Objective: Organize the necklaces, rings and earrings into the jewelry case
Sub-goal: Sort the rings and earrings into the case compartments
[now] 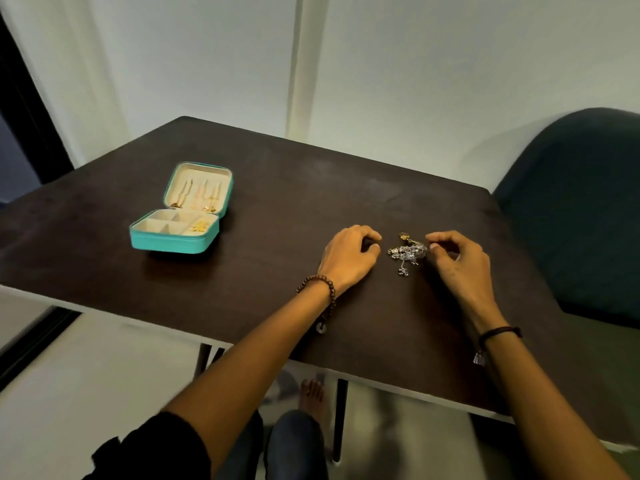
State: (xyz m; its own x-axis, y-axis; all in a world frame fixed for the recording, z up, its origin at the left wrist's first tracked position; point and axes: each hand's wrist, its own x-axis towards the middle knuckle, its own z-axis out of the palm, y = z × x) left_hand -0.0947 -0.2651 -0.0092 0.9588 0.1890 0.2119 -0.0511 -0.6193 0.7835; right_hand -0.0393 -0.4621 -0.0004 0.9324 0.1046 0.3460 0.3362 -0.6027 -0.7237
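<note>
Across the dark brown table, items were well apart in two groups. A dark teal chair stood at the table's right side. At left sat the turquoise jewelry case, lid laid back and open. Gold necklaces hung inside the lid. One front compartment of the cream tray held small gold pieces; their kind could not be told.

The left hand rested on the table just left of a tangled pile of silver jewelry. Its fingers were loosely curled, with nothing seen held. The right hand was just right of the pile, thumb and forefinger tips drawn together at its edge; whether they pinched a strand could not be told.

A gold item lay at the pile's far edge. A brown beaded bracelet circled the left wrist and a dark cord bracelet the right.
</note>
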